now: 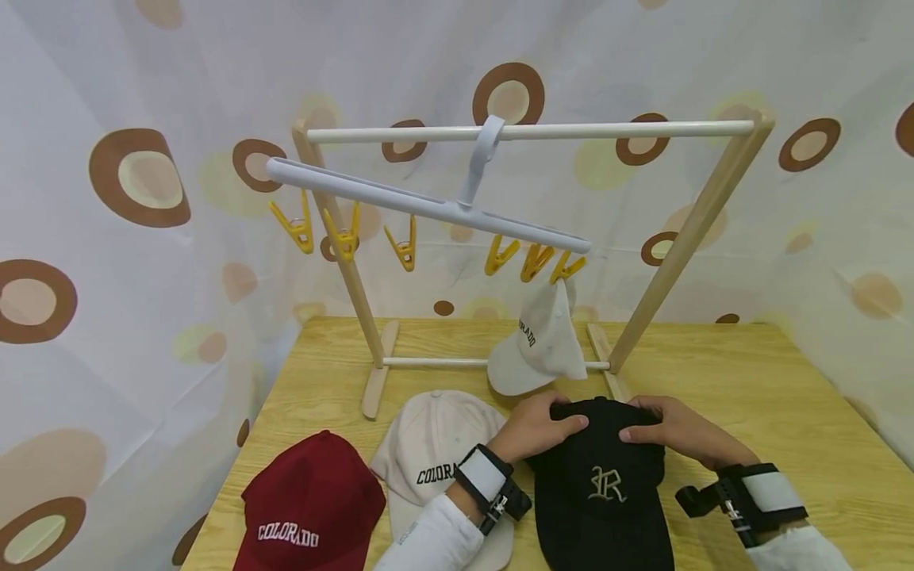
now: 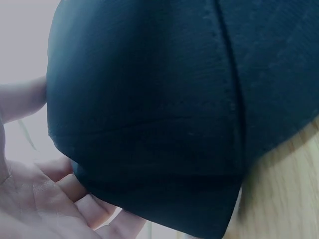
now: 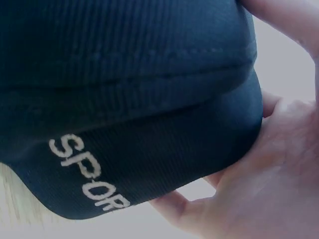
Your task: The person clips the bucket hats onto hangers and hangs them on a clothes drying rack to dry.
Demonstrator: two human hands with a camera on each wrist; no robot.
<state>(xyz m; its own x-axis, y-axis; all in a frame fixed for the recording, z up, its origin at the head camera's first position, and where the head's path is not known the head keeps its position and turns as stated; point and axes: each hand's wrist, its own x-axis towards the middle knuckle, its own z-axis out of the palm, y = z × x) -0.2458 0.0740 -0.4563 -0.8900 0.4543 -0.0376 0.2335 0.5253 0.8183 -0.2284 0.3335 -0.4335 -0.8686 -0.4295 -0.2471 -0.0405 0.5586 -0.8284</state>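
A black cap (image 1: 596,523) with a stitched "R" on its front lies at the lower right of the table, brim toward me. My left hand (image 1: 534,428) grips the left side of its crown near the top, thumb on the front. On the opposite side my right hand (image 1: 674,428) holds the crown the same way. In the left wrist view, fingers (image 2: 94,211) curl under the dark cloth (image 2: 149,99). Light stitched letters (image 3: 89,172) show on the cap's side in the right wrist view, with the palm beside it.
A wooden rack (image 1: 664,254) carries a pale hanger (image 1: 421,205) with several yellow clips (image 1: 405,252). An off-white cap (image 1: 539,341) hangs from the rightmost clips. Another off-white cap (image 1: 435,436) lies left of the black one, partly behind my left arm; a dark red cap (image 1: 310,496) lies farther left.
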